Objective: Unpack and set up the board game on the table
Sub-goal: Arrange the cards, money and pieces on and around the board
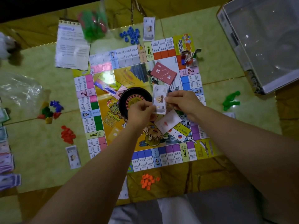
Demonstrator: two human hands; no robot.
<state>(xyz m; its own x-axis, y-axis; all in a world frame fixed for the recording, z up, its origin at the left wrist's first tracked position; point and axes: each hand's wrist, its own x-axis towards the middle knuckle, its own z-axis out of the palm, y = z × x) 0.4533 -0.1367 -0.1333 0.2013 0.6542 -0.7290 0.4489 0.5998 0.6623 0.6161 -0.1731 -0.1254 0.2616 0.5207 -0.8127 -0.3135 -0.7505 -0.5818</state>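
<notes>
The game board (97,117) lies flat on the table, with a black roulette wheel (129,97) at its centre. Above the board's middle, my left hand (142,112) and my right hand (182,102) both pinch a stack of play banknotes (159,98), held upright between them. A red card deck (163,75) lies on the board beyond my hands. A white card deck (168,122) lies just under my right wrist.
Piles of small pieces ring the board: blue (131,35), green (230,101), red (68,135), orange (148,181), mixed pawns (50,111). A rules sheet (72,46) lies far left, loose banknotes (72,156) and money stacks (6,159) at left, the open box (265,46) at right.
</notes>
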